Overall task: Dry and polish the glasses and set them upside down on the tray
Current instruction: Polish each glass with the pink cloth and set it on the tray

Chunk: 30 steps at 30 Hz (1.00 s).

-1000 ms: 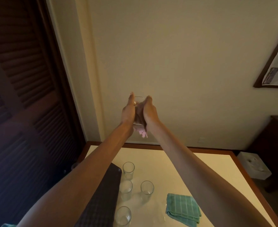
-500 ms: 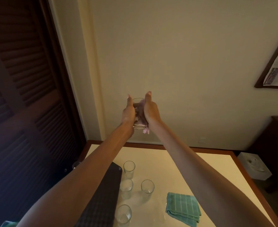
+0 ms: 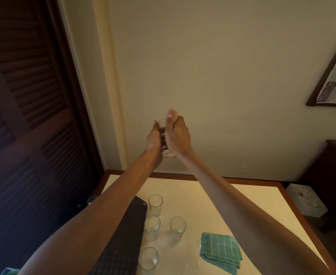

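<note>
Polishing is the step in hand. The left hand point(image 3: 153, 140) grips a clear glass point(image 3: 168, 153) raised in front of the wall. The right hand point(image 3: 178, 135) curls over its top, perhaps working a cloth inside, though none shows. Four unpolished glasses point(image 3: 155, 204) stand upright on the table point(image 3: 212, 205), beside the dark tray point(image 3: 126, 245). Next, the held glass needs inverting and a gentle lowering onto that tray.

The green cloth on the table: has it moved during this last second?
No. The green cloth lies just as far right of the nearest glass on the table as before.
</note>
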Available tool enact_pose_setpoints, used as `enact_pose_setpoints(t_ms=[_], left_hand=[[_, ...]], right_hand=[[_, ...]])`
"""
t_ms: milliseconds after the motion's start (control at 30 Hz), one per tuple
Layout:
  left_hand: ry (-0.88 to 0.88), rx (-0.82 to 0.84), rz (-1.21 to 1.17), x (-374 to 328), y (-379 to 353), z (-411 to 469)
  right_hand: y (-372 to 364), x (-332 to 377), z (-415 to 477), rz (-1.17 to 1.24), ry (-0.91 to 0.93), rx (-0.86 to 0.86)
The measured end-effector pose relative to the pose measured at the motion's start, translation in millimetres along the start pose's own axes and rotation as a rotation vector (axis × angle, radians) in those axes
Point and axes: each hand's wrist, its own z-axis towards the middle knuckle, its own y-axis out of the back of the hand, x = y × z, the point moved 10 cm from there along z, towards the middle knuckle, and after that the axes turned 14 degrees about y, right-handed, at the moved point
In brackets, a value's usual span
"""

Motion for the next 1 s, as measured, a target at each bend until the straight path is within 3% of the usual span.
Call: enact_pose_setpoints(t_ms=[133,233,300,367,467,533,600,733,800,900,1000], left_hand=[[-0.041,0.019,0.049,-8,-12,-11],[-0.065,-0.069,0.037,-17,1,-7],[-0.075,-0.093,-0.01,-22,10,0],[-0.091,-0.11,-0.003,-22,15,6],[-0.066,-0.076,-0.042,-18,14,-1],[-0.043,-0.066,-0.021,-14,12,-1],[-0.037,-0.063,0.005,-12,10,-2],[-0.064,-0.069,0.043,-18,7,-10],[-0.094,-0.08,0.061,-26,10,-15],[-0.09,-0.083,-0.004,-34,26,-9],[-0.075,-0.087,0.001,-37,45,7]], right_hand=[[-18,-40,0,0.415,-0.473,0.07],[-30,-41,-20,0.576,-0.633,0.063],[-33,-35,-31,0.506,-0.539,0.098],[-30,-16,-36,0.368,-0.303,0.114],[-17,9,-28,0.134,0.042,0.025],[-9,19,-15,0.056,0.165,-0.031],[-4,9,-1,0.08,0.086,-0.048],[-22,-29,1,0.464,-0.461,0.013],[-36,-31,-14,0.562,-0.601,0.027],[-47,-12,-31,0.47,-0.476,0.095],[-44,25,-31,0.301,-0.106,0.048]])
